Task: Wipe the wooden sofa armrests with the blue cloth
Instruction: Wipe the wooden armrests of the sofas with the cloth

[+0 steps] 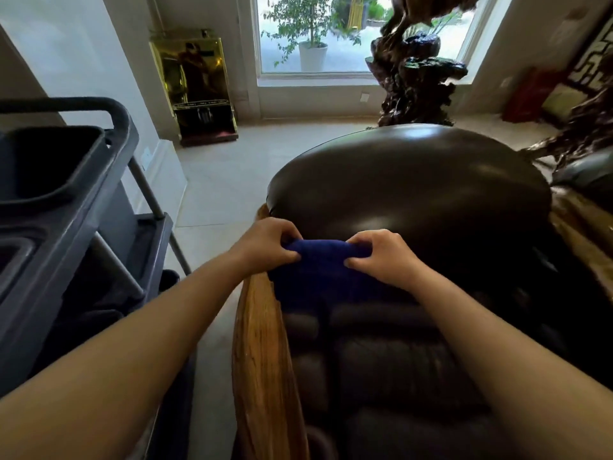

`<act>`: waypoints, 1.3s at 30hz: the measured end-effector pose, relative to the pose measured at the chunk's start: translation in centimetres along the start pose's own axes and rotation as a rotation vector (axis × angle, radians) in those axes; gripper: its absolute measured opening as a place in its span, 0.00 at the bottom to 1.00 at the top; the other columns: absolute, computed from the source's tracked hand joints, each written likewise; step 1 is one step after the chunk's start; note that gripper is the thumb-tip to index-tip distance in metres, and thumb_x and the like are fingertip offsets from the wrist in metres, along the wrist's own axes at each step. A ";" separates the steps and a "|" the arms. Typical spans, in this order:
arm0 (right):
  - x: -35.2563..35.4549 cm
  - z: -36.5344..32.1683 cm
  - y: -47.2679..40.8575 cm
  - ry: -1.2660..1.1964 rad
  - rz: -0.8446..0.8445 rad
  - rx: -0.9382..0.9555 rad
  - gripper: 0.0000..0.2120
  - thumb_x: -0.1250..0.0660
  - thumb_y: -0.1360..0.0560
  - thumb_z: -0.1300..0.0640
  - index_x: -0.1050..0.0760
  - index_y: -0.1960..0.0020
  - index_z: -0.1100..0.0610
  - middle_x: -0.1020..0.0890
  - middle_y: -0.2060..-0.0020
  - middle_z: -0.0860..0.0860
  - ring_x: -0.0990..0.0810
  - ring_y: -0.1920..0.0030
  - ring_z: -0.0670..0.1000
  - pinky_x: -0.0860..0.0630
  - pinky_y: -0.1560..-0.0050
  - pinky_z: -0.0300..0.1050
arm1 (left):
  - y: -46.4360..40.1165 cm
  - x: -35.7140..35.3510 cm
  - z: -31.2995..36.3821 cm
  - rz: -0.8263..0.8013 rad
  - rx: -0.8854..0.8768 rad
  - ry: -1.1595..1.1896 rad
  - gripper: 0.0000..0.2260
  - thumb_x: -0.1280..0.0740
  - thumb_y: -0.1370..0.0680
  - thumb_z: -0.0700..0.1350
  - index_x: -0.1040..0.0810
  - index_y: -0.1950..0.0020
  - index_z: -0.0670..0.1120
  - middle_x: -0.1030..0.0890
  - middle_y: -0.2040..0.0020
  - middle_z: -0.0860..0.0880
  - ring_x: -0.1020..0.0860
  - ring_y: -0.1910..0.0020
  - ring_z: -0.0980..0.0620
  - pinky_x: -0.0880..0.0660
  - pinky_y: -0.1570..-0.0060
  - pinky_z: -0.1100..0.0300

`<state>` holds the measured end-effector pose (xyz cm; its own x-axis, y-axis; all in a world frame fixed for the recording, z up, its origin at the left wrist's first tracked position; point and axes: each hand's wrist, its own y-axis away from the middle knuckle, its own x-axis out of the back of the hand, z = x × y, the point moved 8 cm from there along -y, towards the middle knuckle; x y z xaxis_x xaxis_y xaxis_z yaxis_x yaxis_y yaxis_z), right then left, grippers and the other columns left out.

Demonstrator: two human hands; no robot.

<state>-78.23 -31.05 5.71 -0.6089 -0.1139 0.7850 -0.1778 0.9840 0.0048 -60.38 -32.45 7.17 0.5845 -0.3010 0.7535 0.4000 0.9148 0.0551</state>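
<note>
Head view: you're pinching the blue cloth (326,260) with both hands, left hand (265,247) and right hand (381,257) fingers clamped on its top edge, bunching it against the wooden armrest (262,343) far end, likely refolding before wiping.

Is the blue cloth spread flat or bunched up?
Bunched: the blue cloth forms a thick roll pinched between the left hand and right hand, beside the wooden armrest.
</note>
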 end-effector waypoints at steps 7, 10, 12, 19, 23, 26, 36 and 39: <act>13.5 1.0 9.6 0.038 0.080 -0.007 0.10 0.27 0.33 0.56 0.20 0.51 0.52 0.22 0.63 0.41 0.25 0.62 0.38 0.35 0.64 0.26 | 1.7 -1.4 15.0 -0.031 -0.103 0.002 0.08 0.29 0.31 0.43 0.21 0.53 0.52 0.20 0.58 0.54 0.22 0.57 0.56 0.26 0.58 0.67; 20.2 3.7 15.7 0.043 0.130 -0.001 0.10 0.26 0.33 0.56 0.20 0.52 0.52 0.21 0.62 0.43 0.25 0.62 0.37 0.35 0.63 0.26 | 2.6 -4.1 23.7 -0.032 -0.157 -0.005 0.09 0.28 0.32 0.44 0.21 0.53 0.53 0.20 0.57 0.55 0.22 0.56 0.57 0.27 0.57 0.67; 24.4 6.4 20.2 0.040 0.158 -0.001 0.10 0.26 0.34 0.55 0.20 0.52 0.52 0.20 0.62 0.44 0.24 0.61 0.39 0.34 0.61 0.26 | 3.4 -6.9 29.2 -0.013 -0.175 0.001 0.10 0.28 0.33 0.45 0.21 0.53 0.52 0.20 0.57 0.54 0.22 0.57 0.57 0.28 0.58 0.67; 35.9 17.9 34.4 0.025 0.211 -0.112 0.07 0.27 0.34 0.53 0.23 0.57 0.45 0.19 0.62 0.43 0.21 0.59 0.42 0.27 0.59 0.36 | 4.5 -20.0 45.2 -0.038 -0.204 0.051 0.10 0.26 0.34 0.41 0.20 0.54 0.47 0.18 0.56 0.47 0.20 0.56 0.49 0.24 0.51 0.55; 39.3 25.0 39.2 -0.009 0.217 -0.185 0.09 0.27 0.33 0.54 0.21 0.53 0.50 0.19 0.59 0.46 0.21 0.58 0.44 0.27 0.60 0.35 | 3.0 -27.1 51.2 -0.112 -0.239 0.026 0.11 0.25 0.34 0.42 0.20 0.54 0.46 0.18 0.56 0.47 0.21 0.56 0.49 0.24 0.52 0.56; 42.2 29.6 40.8 -0.008 0.229 -0.229 0.10 0.28 0.32 0.56 0.22 0.52 0.52 0.19 0.58 0.47 0.21 0.56 0.45 0.26 0.59 0.36 | 0.7 -30.9 55.3 -0.137 -0.284 0.040 0.10 0.26 0.34 0.42 0.22 0.56 0.50 0.20 0.59 0.51 0.22 0.59 0.54 0.27 0.60 0.64; 45.2 45.9 44.1 -0.053 0.203 -0.372 0.09 0.28 0.33 0.56 0.24 0.54 0.49 0.20 0.59 0.44 0.22 0.58 0.44 0.25 0.60 0.37 | -5.9 -46.1 60.9 -0.162 -0.302 0.106 0.11 0.28 0.35 0.40 0.25 0.59 0.54 0.24 0.63 0.57 0.25 0.62 0.60 0.31 0.64 0.69; 43.3 51.4 45.1 -0.088 0.145 -0.382 0.09 0.29 0.32 0.56 0.24 0.53 0.50 0.20 0.59 0.44 0.22 0.57 0.42 0.28 0.61 0.35 | -6.5 -51.9 60.5 -0.199 -0.252 0.079 0.11 0.30 0.35 0.41 0.27 0.59 0.55 0.24 0.62 0.57 0.24 0.62 0.59 0.30 0.64 0.68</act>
<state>-152.38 1.36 8.06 -0.6729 0.0344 0.7390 0.2039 0.9688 0.1406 -136.06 -6.44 7.35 0.5268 -0.4959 0.6903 0.6679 0.7439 0.0247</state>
